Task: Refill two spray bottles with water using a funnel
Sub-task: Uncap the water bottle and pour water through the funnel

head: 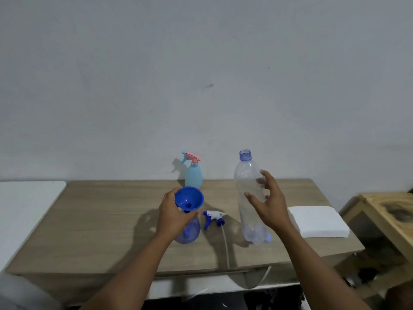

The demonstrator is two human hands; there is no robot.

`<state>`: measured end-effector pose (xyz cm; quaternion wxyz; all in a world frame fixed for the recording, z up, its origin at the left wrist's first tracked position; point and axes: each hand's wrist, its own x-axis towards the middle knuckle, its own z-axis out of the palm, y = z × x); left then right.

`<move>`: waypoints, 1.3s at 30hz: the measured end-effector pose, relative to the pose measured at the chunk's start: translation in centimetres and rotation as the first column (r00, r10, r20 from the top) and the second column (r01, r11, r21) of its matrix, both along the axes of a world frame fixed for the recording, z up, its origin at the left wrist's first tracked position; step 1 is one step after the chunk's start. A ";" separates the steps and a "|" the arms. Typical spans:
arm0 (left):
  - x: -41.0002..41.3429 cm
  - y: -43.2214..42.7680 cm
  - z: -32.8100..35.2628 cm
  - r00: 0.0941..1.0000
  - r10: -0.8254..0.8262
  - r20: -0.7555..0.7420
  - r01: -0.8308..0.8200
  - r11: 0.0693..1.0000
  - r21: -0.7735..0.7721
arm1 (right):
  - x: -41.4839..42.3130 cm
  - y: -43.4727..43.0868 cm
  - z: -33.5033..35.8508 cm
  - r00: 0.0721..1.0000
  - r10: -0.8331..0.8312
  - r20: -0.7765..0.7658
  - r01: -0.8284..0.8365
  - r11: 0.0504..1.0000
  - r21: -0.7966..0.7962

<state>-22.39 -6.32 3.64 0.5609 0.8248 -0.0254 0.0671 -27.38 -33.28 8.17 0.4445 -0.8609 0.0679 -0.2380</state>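
Note:
A blue funnel point(190, 198) sits in the neck of a translucent blue spray bottle point(188, 231) standing on the wooden table point(100, 220). My left hand point(172, 215) grips the funnel at its stem and rim. The bottle's white and blue spray head point(213, 217) lies on the table beside it, its tube pointing toward me. A light blue spray bottle point(193, 175) with a pink trigger stands at the back by the wall. A tall, clear, uncapped plastic bottle point(248, 175) stands upright to the right. My right hand point(268, 202) is spread loosely around its middle, fingers nearly straight.
A folded white pad point(317, 220) lies at the table's right end. A white surface point(22, 209) adjoins the table on the left, and a low wooden stand point(391, 209) is on the right. The wall runs close behind the table.

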 end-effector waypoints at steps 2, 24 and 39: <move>-0.1 -0.1 0.0 1.000 0.001 -0.003 -0.001 1.000 -0.003 | 0.0 0.0 -0.3 0.999 -0.049 0.014 0.049 0.998 0.027; -0.7 0.0 0.2 1.000 -0.019 -0.002 0.019 1.000 -0.014 | -0.8 2.8 -1.1 0.912 -0.322 0.253 0.314 0.947 0.073; 0.0 0.8 -2.1 0.990 -0.016 -0.141 0.013 1.000 -0.027 | 3.3 13.2 -2.6 0.886 0.386 -0.256 -0.373 0.922 0.100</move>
